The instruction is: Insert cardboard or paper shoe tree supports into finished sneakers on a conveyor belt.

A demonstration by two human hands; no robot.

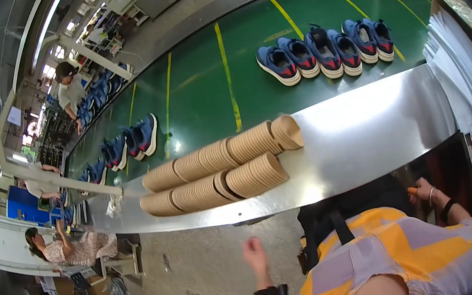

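Observation:
My left hand (255, 254) hangs in the air over the floor, below the front edge of the metal counter. It looks loosely open, with nothing visible in it; its fingers are small and slightly blurred. At the right, my right hand (424, 191) is closed around a small orange thing (413, 190), mostly covered by the fingers. That hand is beside a dark recess under the counter. Above, two rows of nested tan ribbed inserts (202, 161), like moulded cardboard cups, lie on the metal counter (359, 124). Neither hand touches them.
Beyond the counter runs a green conveyor belt (199, 101) with yellow lines. Blue sneakers (325, 53) stand on it at right, and more sneakers (129, 141) at left. White paper sheets (458, 74) fill a box at far right. Several people work at left, including one seated person (75, 247).

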